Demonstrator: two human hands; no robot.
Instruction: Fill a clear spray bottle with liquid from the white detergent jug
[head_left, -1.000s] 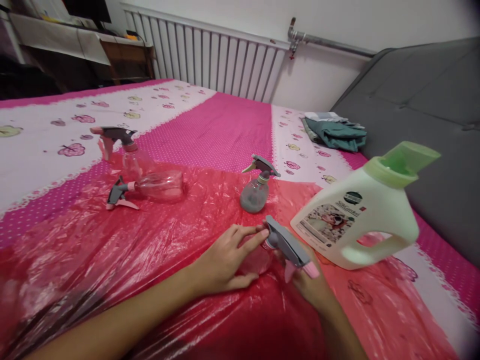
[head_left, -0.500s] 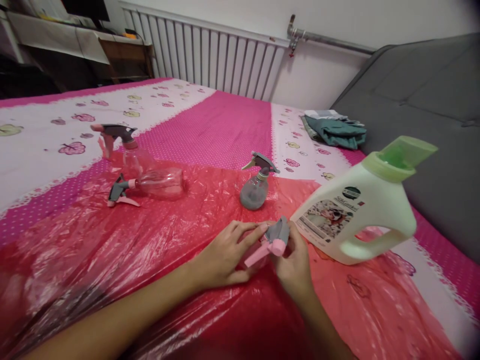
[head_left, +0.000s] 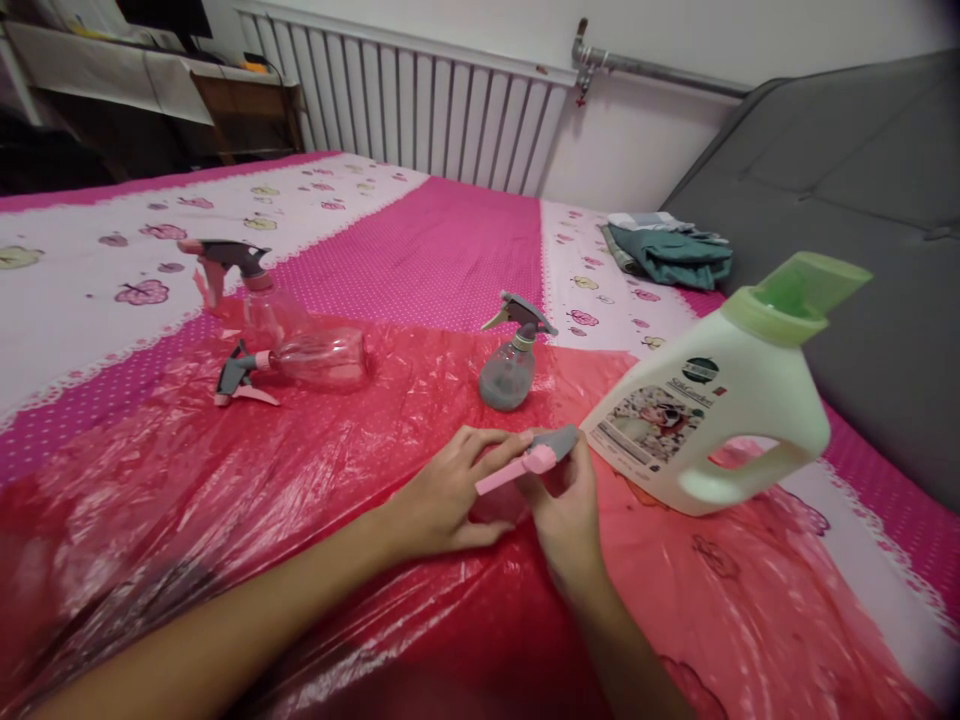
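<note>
My left hand (head_left: 442,495) grips a small clear spray bottle (head_left: 499,500) that stands on red plastic sheeting (head_left: 225,500); the bottle is mostly hidden by my fingers. My right hand (head_left: 566,510) is closed on that bottle's grey and pink trigger head (head_left: 536,455), whose pink lever points left. A white detergent jug (head_left: 712,420) with a green cap stands just to the right of my hands.
A grey-filled spray bottle (head_left: 514,365) stands behind my hands. To the left, one clear spray bottle (head_left: 300,365) lies on its side and another (head_left: 240,285) stands upright. Folded teal cloth (head_left: 671,255) lies near a grey headboard (head_left: 862,250). A radiator (head_left: 420,110) lines the wall.
My right hand has turned the trigger head round on the bottle: its pink lever pointed right before and points left now. My left hand has stayed on the bottle.
</note>
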